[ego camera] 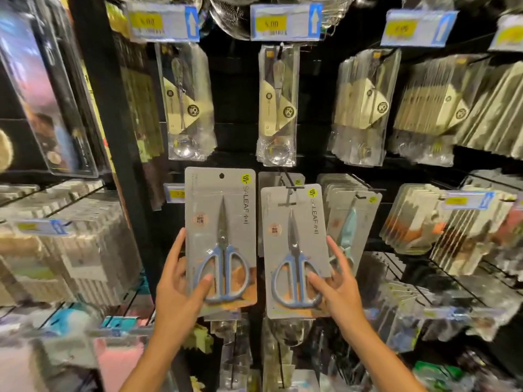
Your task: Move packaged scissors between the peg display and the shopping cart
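Two grey cards hold blue-handled scissors in front of the black peg display. My left hand point(181, 281) grips the left scissors pack point(220, 210) by its lower edge, thumb on the front; its hang hole is free of any peg. My right hand point(331, 284) grips the right scissors pack point(294, 230) at its lower right, thumb on the front. That pack's top sits at the tip of a peg hook point(294, 186), with another grey card behind it. The shopping cart is out of view.
To the right hang more grey packs with teal scissors point(351, 222). Above are bagged spoons point(278, 108) on pegs under yellow price tags point(285, 22). Packed shelves of goods crowd the left point(70, 241) and right point(452, 222) sides.
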Demonstrator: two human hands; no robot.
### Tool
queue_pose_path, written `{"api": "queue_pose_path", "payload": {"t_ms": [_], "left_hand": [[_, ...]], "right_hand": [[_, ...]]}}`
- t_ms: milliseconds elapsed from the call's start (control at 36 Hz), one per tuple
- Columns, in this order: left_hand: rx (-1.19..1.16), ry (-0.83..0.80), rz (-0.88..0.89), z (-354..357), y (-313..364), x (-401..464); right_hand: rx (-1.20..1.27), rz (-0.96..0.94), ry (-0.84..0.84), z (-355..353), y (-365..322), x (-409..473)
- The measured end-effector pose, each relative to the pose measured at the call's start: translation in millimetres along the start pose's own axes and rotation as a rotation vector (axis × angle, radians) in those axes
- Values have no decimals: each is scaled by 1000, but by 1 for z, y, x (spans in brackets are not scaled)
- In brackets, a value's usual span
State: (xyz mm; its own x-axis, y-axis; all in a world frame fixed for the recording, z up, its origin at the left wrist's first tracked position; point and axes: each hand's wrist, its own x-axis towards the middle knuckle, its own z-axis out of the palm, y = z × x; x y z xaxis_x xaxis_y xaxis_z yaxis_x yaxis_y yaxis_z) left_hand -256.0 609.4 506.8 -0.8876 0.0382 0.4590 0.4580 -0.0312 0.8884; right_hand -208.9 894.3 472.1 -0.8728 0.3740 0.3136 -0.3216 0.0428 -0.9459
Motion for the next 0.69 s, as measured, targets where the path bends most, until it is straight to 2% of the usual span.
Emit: {"api": "queue_pose_path", "payload": {"t_ms": [694], "left_hand": [[28,-18,51,8,-1,13]], "right_hand": [[32,-43,16,1,19,6]]}}
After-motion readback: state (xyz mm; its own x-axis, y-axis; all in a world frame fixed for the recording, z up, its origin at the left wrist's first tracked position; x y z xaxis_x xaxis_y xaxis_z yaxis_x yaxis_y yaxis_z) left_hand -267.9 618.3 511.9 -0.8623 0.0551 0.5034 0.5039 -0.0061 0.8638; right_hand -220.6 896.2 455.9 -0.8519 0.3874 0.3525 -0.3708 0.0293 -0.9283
